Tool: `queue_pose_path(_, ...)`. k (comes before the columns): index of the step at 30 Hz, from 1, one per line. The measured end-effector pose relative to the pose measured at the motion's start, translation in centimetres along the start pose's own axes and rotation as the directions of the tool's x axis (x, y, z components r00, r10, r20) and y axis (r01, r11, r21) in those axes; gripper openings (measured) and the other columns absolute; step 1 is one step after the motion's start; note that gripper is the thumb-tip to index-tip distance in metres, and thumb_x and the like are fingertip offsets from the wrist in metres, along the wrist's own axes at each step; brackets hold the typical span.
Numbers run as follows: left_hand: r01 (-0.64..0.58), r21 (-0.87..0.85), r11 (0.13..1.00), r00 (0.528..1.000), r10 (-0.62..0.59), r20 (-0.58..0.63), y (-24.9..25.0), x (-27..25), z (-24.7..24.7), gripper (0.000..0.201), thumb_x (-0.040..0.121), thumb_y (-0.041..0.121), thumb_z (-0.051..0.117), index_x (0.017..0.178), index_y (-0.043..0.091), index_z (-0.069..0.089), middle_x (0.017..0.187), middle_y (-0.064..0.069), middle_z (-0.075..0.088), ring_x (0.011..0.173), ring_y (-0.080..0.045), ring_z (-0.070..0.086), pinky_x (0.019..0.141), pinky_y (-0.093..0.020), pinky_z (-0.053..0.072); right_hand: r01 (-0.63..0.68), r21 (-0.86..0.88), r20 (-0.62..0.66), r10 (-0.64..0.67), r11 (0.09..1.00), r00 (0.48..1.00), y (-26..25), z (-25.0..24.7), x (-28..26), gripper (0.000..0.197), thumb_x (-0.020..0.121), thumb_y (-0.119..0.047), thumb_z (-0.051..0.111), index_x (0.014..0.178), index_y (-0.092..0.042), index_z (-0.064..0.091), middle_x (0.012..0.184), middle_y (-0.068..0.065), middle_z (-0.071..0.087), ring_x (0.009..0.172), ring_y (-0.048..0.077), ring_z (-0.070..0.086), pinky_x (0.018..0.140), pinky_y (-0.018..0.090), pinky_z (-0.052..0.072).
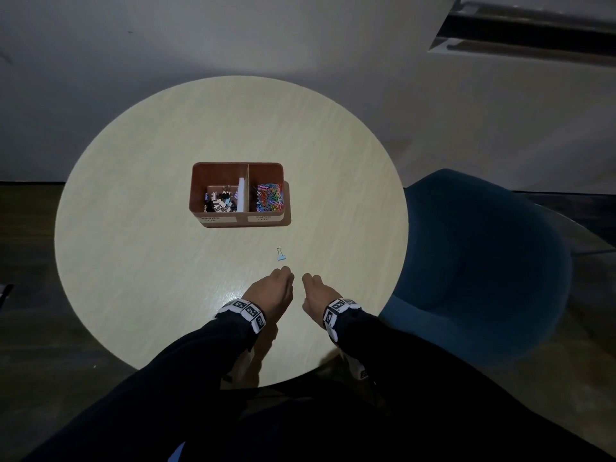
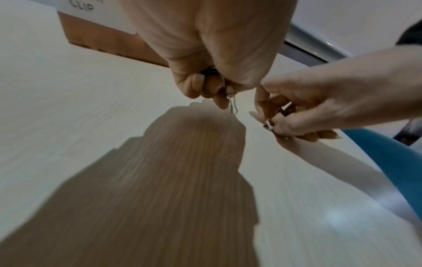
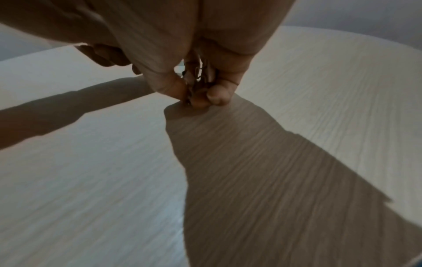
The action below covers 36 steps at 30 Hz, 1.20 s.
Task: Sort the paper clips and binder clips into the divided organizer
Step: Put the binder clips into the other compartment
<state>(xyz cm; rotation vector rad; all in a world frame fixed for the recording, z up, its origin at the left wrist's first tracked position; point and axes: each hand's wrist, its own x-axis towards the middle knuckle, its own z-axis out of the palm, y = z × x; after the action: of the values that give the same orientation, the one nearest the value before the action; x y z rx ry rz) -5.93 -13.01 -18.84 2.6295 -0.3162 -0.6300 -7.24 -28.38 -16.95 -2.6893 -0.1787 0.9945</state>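
Left hand (image 2: 205,59): fingers curled round a small bundle of clips; a dark body and a wire loop (image 2: 233,106) protrude below the fingertips, so binder clips are likely, though the count cannot be told. Right hand (image 2: 319,104): fingers pinched on small metal clips (image 3: 196,84), type not resolved. Both hands are held low over the round table (image 1: 133,228), near its front edge and just beside each other.

One light-blue binder clip (image 1: 281,255) lies loose on the table, just beyond the left fingertips, between the hands and the divided organizer (image 1: 200,195). The left compartment, labelled for binder clips, holds binder clips (image 1: 218,201); the right, labelled for paper clips, holds coloured paper clips (image 1: 269,197). A blue chair (image 1: 483,261) stands at the right.

Step judged in hand: collection of the last loose clip, then delivery. The task appears nearly finished.

Notes for doing it well:
- The blue clip is best taken by its raised wire handle with a free thumb and forefinger, the bundle being kept secure in the other fingers.
- Each handful should be checked for type before release, since mixed contents cannot be excluded.
- Release should be made low inside the correct compartment, clear of the divider, so that nothing bounces across.
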Motion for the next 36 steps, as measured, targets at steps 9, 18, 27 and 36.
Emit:
queue_pose_path(9, 0.19, -0.327, 0.926, 0.969, -0.231, -0.091, -1.2, 1.1, -1.3, 0.024, 0.098, 0.037, 0.04, 0.091, 0.018, 0.05, 0.092, -0.002, 0.054, 0.079, -0.025, 0.057, 0.074, -0.038, 0.048, 0.005, 0.07, 0.041, -0.007, 0.998, 0.999, 0.7, -1.2, 0.6, 0.034, 0.093, -0.007, 0.046, 0.126, -0.005, 0.038, 0.119, 0.019, 0.05, 0.087, 0.036, 0.055, 0.071, 0.036, 0.039)
queue_pose_path(18, 0.205, -0.206, 0.957, 0.962, -0.236, -0.138, -1.0, 2.8, -2.5, 0.026, 0.101, 0.039, 0.035, 0.092, 0.015, 0.042, 0.083, -0.007, 0.059, 0.076, -0.034, 0.058, 0.062, -0.035, 0.039, 0.042, 0.06, 0.069, -0.046, 0.997, 0.997, 1.8, -1.3, 0.6, 0.018, 0.094, 0.002, 0.043, 0.11, 0.0, 0.05, 0.114, 0.021, 0.054, 0.084, 0.026, 0.046, 0.072, 0.032, 0.033)
queue_pose_path(27, 0.206, -0.116, 0.972, 0.972, -0.217, -0.086, -0.4, 4.6, -3.2, 0.033, 0.09, 0.04, 0.058, 0.109, 0.019, 0.041, 0.101, -0.004, 0.063, 0.087, -0.029, 0.064, 0.071, -0.037, 0.051, -0.04, 0.142, -0.019, 0.043, 0.989, 0.999, 1.1, 0.1, -0.5, 0.034, 0.097, -0.042, 0.047, 0.116, -0.015, 0.038, 0.115, 0.006, 0.056, 0.095, 0.034, 0.06, 0.077, 0.04, 0.046)
queue_pose_path(36, 0.212, 0.013, 0.977, 0.977, -0.212, -0.017, -0.1, 5.3, -2.4, 0.026, 0.097, 0.025, 0.051, 0.117, 0.012, 0.04, 0.107, -0.015, 0.062, 0.089, -0.033, 0.064, 0.07, -0.039, 0.048, -0.022, 0.143, 0.022, 0.019, 0.989, 1.0, 0.8, 0.9, 0.1, 0.026, 0.1, -0.032, 0.047, 0.111, -0.01, 0.037, 0.12, 0.015, 0.058, 0.096, 0.039, 0.061, 0.079, 0.042, 0.049)
